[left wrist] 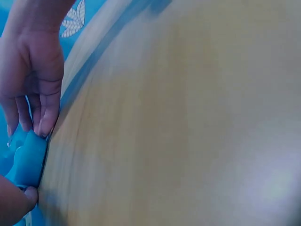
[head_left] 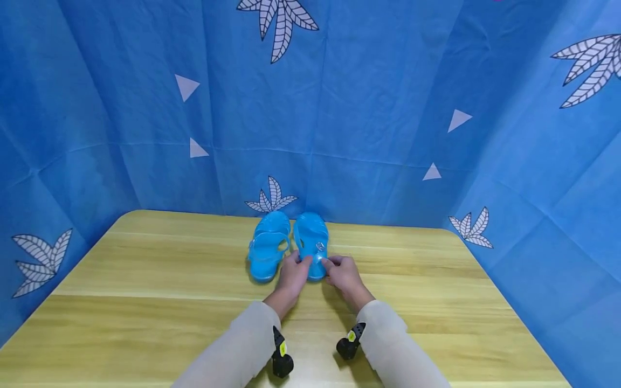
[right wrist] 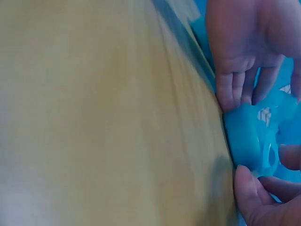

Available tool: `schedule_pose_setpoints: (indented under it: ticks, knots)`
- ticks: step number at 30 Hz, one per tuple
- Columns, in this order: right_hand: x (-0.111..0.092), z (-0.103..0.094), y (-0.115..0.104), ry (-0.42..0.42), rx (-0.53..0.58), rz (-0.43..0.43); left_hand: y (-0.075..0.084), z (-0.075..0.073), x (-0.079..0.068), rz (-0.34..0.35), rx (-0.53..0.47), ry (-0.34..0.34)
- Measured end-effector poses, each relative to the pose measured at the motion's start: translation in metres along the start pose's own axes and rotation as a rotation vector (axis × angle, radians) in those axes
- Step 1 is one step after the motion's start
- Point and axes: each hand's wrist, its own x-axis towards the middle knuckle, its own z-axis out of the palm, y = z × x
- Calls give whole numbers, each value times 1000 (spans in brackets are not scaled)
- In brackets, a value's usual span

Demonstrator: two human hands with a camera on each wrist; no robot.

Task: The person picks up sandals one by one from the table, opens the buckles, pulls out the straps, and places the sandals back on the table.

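Note:
A pair of blue sandals lies side by side with toes toward the backdrop. Both my hands are at the heel end of the right-hand sandal [head_left: 311, 229]. My left hand [head_left: 293, 275] grips its left side, thumb over the edge. From the other side my right hand [head_left: 345, 275] pinches the sandal's right edge, close to a small shiny buckle [head_left: 321, 246]. In the right wrist view the heel [right wrist: 243, 136] shows between the two hands. The left-hand sandal [head_left: 264, 267], with a strap across it, is just beside my left hand.
The sandals are near the back edge of a light wooden table [head_left: 160, 307]. Behind it and along both sides hangs a blue cloth [head_left: 364, 108] printed with white leaves and triangles. Black wrist cameras [head_left: 282, 361] are worn over the light sleeves [head_left: 242, 345].

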Motion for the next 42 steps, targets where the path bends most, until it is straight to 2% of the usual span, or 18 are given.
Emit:
schedule_pose_setpoints:
  ticks: [4, 8, 13, 16, 23, 33, 42]
  knots:
    - [-17, 0, 6, -40, 80, -2, -9, -13, -12, 37, -23, -17]
    - [-35, 1, 10, -70, 151, -22, -15, -25, -25, 49, -65, -76]
    - [-55, 7, 9, -133, 167, -32, -19, -37, -41, 79, -80, -155]
    - [-61, 14, 5, -183, 165, -38, -19, -46, -47, 80, -81, -170]
    - [-65, 30, -4, -266, 120, -59, -20, -63, -52, 73, -119, -176]
    - [-58, 53, -13, -272, 81, -77, -22, -86, -52, -12, -203, -160]
    - [-50, 68, -17, -258, 82, -76, -24, -108, -48, -78, -224, -80]
